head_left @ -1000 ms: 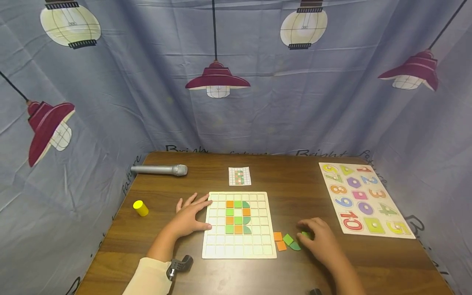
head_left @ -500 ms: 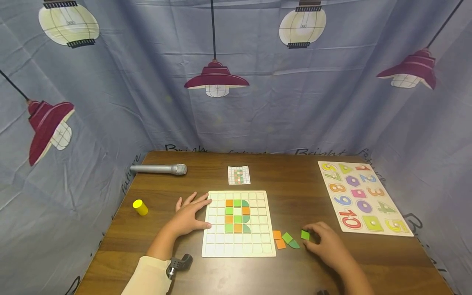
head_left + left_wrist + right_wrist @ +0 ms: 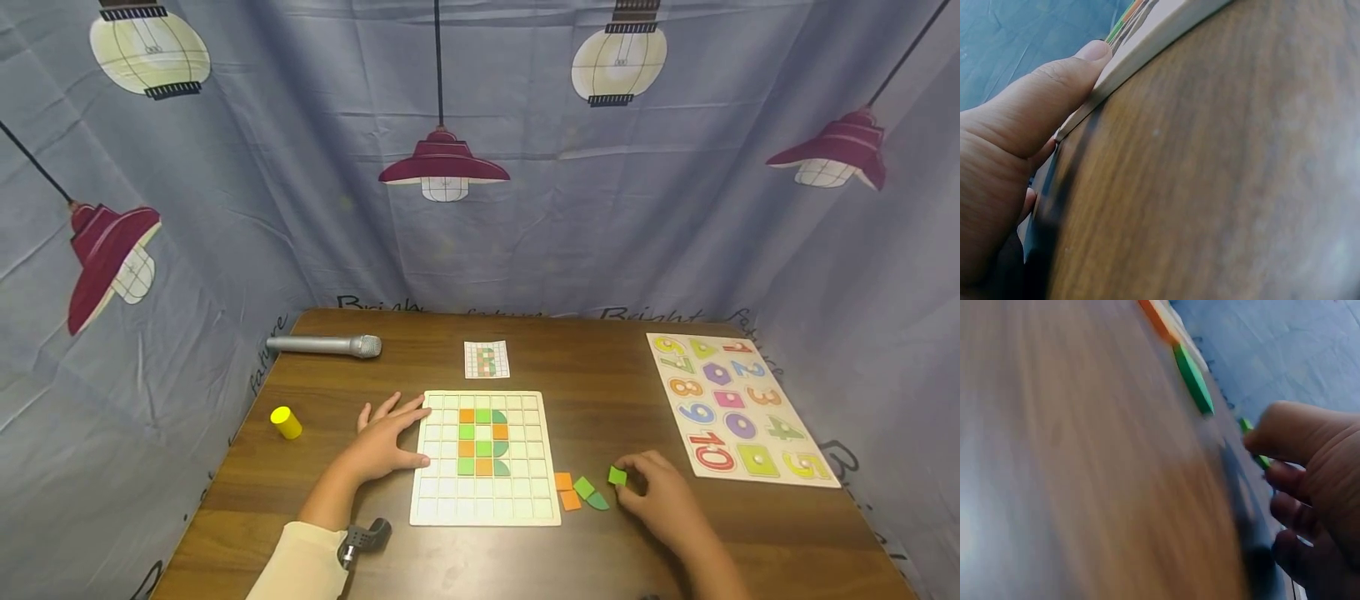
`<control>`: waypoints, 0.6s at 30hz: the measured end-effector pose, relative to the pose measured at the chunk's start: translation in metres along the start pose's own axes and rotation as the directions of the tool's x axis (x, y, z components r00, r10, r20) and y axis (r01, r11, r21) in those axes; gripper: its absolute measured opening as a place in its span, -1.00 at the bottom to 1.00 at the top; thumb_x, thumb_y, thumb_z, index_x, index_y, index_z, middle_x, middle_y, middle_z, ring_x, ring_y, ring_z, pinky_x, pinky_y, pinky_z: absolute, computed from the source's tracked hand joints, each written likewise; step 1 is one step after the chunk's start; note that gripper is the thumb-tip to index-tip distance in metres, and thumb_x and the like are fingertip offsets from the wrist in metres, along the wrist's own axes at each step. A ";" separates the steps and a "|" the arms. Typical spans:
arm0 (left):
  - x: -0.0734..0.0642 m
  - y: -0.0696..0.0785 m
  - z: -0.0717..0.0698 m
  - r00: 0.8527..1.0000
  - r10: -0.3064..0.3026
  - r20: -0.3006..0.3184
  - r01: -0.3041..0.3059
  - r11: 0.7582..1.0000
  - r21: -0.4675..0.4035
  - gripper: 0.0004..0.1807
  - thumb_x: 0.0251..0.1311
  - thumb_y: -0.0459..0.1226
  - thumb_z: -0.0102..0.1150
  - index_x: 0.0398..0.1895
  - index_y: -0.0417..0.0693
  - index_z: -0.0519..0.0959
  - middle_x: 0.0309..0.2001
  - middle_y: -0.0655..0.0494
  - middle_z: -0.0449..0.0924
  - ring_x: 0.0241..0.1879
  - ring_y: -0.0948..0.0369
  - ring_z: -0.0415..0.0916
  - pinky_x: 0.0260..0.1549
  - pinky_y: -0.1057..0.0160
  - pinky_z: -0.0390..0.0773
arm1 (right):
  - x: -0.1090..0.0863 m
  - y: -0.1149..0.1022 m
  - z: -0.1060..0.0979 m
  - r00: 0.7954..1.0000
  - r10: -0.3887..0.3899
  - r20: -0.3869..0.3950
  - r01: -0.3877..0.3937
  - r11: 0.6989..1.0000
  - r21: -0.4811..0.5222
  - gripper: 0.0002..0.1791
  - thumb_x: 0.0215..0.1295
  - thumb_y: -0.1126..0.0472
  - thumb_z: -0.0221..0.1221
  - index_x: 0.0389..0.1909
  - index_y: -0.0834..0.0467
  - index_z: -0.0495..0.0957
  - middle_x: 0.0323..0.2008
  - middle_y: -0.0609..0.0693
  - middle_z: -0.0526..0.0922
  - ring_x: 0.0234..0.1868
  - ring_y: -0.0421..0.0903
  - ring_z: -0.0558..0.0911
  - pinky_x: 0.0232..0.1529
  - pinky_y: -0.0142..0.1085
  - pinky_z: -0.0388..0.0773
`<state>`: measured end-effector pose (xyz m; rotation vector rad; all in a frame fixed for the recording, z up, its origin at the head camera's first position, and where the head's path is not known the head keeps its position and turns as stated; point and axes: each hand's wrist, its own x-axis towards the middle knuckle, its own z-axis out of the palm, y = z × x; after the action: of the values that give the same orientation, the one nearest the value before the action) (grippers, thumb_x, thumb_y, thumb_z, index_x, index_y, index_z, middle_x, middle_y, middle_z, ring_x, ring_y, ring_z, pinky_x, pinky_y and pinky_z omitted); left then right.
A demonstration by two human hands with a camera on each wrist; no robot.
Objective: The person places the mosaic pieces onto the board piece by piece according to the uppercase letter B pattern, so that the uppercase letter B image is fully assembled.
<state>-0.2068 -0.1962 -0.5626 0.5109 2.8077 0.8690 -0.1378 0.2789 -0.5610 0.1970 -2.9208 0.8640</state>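
A pale wooden grid board (image 3: 525,502) lies mid-table, with orange, light green and dark green tiles set in a block near its centre. My left hand (image 3: 386,445) rests spread at its left edge; in the left wrist view the thumb (image 3: 1054,84) presses on the rim. To the right of the board, my right hand (image 3: 658,493) pinches a light green square tile (image 3: 617,475) between thumb and fingertips. The right wrist view shows that tile (image 3: 1246,424) partly hidden behind the thumb. Beside the board sit two orange tiles (image 3: 563,482), a light green tile (image 3: 584,487) and a dark green rounded tile (image 3: 597,501).
Behind the board lies a small printed pattern card (image 3: 487,360). A silver microphone (image 3: 322,345) is at the back left, a yellow cylinder (image 3: 287,423) in front of it. A number puzzle board (image 3: 678,408) takes up the right side. Printed curtains surround the table.
My right hand has drawn back slightly to the right, uncovering the light green square tile. That tile has since turned and shifted a little left at its fingertips. My left hand has stayed put.
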 end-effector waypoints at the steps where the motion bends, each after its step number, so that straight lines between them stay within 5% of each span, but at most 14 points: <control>1: 0.000 0.000 0.000 1.000 0.001 0.002 -0.001 1.000 -0.004 -0.02 0.01 0.16 0.57 0.56 0.28 0.40 0.66 0.28 0.13 0.69 -0.13 -0.17 0.45 -0.47 -0.50 | 0.001 -0.004 0.002 1.000 0.003 -0.013 -0.003 1.000 0.015 -0.68 0.11 0.28 0.47 -0.08 0.06 0.74 -0.10 -0.07 0.68 -0.02 -0.03 0.66 0.07 0.04 0.63; 4: -0.001 0.001 0.001 1.000 0.003 -0.001 -0.003 1.000 -0.008 -0.02 0.02 0.15 0.57 0.56 0.28 0.39 0.66 0.29 0.12 0.68 -0.13 -0.17 0.45 -0.46 -0.50 | 0.006 -0.023 0.012 1.000 0.007 -0.026 -0.005 0.998 0.058 -0.68 0.16 0.25 0.46 -0.04 0.06 0.72 -0.06 -0.06 0.68 0.06 0.01 0.67 0.14 0.10 0.62; 8: -0.002 0.000 0.001 1.000 0.005 0.001 -0.005 1.000 -0.003 -0.01 0.02 0.16 0.57 0.56 0.28 0.39 0.66 0.28 0.12 0.68 -0.13 -0.17 0.45 -0.47 -0.50 | 0.011 -0.055 0.033 0.999 -0.026 0.021 0.023 0.991 0.128 -0.68 0.17 0.25 0.46 -0.03 0.01 0.72 -0.08 -0.14 0.65 -0.03 -0.12 0.65 0.07 -0.09 0.68; 12: -0.004 0.001 0.001 1.000 0.004 0.007 -0.004 1.000 0.001 -0.02 0.02 0.17 0.56 0.55 0.28 0.40 0.66 0.28 0.13 0.68 -0.13 -0.17 0.45 -0.49 -0.49 | 0.013 -0.085 0.052 0.994 -0.082 0.068 0.069 0.982 0.178 -0.68 0.16 0.28 0.46 -0.07 -0.07 0.73 -0.14 -0.28 0.62 -0.15 -0.27 0.55 -0.06 -0.31 0.64; 18: -0.002 0.000 0.002 1.000 0.005 0.007 -0.005 1.000 -0.010 -0.02 0.03 0.18 0.55 0.57 0.30 0.37 0.67 0.30 0.09 0.69 -0.12 -0.18 0.44 -0.49 -0.51 | 0.016 -0.112 0.074 0.979 -0.190 0.078 0.174 0.969 0.176 -0.70 0.13 0.27 0.44 -0.12 -0.08 0.74 -0.16 -0.34 0.63 -0.15 -0.30 0.53 -0.11 -0.35 0.58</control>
<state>-0.2042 -0.1960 -0.5638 0.5189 2.7959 0.8799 -0.1408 0.1438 -0.5606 0.5240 -2.8536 1.0974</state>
